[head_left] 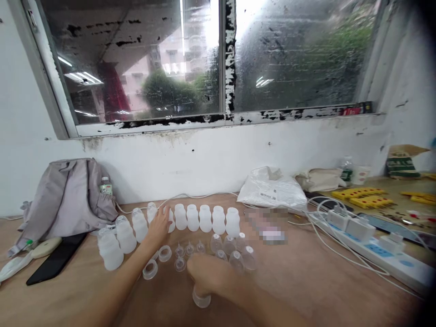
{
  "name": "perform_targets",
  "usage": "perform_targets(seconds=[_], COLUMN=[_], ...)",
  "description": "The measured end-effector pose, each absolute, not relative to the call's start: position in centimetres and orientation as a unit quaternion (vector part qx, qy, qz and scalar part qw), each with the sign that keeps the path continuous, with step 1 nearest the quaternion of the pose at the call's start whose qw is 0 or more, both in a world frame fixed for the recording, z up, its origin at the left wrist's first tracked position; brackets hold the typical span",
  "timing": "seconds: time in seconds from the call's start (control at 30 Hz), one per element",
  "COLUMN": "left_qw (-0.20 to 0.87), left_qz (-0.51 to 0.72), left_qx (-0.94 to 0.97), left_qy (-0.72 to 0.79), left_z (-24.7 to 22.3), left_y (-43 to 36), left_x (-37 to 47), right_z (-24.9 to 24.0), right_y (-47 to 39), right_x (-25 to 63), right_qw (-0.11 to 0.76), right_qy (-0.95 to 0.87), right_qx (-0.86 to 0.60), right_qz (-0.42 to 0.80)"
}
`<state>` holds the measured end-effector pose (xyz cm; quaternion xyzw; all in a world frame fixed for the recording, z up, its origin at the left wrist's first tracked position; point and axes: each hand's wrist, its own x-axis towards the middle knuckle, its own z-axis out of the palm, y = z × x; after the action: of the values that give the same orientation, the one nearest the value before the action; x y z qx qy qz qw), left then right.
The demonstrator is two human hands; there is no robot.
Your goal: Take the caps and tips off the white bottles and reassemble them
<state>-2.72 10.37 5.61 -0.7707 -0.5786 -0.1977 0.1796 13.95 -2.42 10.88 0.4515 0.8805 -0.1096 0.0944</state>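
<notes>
White translucent baby bottles stand in a curved row on the brown table. My left hand (161, 225) reaches into the row with its fingers curled at the side of an open-topped bottle (172, 220); part of that bottle is behind the fingers. Left of it, several bottles (126, 236) carry clear tops. Nearer to me, my right hand (206, 274) is closed over a clear plastic cap (201, 299), its round rim showing below the fist. Beside that hand lie clear bottle nipples (180, 263), collar rings (150, 269) and several dome caps (236, 260).
A grey backpack (68, 195) and a black phone (56, 259) are at the left. Against the wall lies a white plastic bag (272, 188). On the right, a power strip (378, 250) trails white cables near yellow tool-like pieces (361, 196).
</notes>
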Motion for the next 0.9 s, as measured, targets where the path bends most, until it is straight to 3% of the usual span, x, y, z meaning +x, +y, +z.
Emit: perform_targets(seconds=[0.1,0.23,0.57,0.7,0.9], left_qw=[0.207,0.231,-0.198,-0.238,-0.229], left_qz=[-0.229,-0.314,-0.282,-0.316,-0.314], left_qx=[-0.774,-0.78,-0.838,-0.811,-0.807], left_qy=[-0.553,-0.49,-0.423,-0.431,-0.445], left_z=[6.0,7.8,8.7,6.7,5.3], left_y=[10.2,8.1,-2.1,-2.6,-3.2], left_x=[-2.8,-1.8,0.8,0.5,-0.9], right_z=[11.7,12.1,12.2,11.3,11.5], right_y=[-2.3,-1.5,0.0,0.0,-0.4], right_x=[14.5,15.6,17.2,16.8,16.3], right_qw=[0.093,0.023,-0.087,-0.116,-0.081], right_qy=[0.886,0.896,0.869,0.877,0.894], right_qx=[0.445,0.437,0.459,0.431,0.386], right_qz=[-0.094,-0.076,-0.159,-0.181,-0.214])
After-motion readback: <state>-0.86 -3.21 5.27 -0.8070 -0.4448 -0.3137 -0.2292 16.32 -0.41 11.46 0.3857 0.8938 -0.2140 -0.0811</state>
